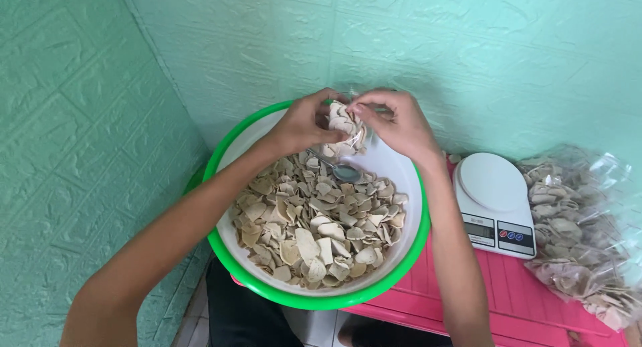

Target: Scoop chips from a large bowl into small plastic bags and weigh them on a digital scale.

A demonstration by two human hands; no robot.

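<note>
Green textured wall (pixel 468 46) fills the background and the left side. Pink slatted table (pixel 508 300) at lower right.

Basin (pixel 224 159), white inside with a green rim, sits just beside the table's left edge; whether it rests on the table cannot be told. It holds a deep layer of pale, flat, broken-edged chips (pixel 314 230), piled mostly to the near and left side. The far right inner wall shows bare.

Heap of filled clear bags (pixel 582 240) at the right edge of the table, packed with the same chips. Several are there; the count cannot be told.

White kitchen scale (pixel 493 200) stands between basin and bag heap, round platform empty, nothing on it.

Small clear bag (pixel 344 129) held above the far rim of the basin, partly to mostly filled with chips, its mouth pinched between both hands.

Left hand (pixel 304 123): fingers closed on the bag's upper left edge. Right hand (pixel 394 123): fingertips pinched narrow on the bag's top, at its right side.

Metal spoon (pixel 338 167) lies in the chips just below the bag, bowl toward the right, untouched.

Progress, as a judgement: a fair batch is already bagged and set aside; one bag is in hand, not yet on the scale; a large share of loose chips remains in the basin.
</note>
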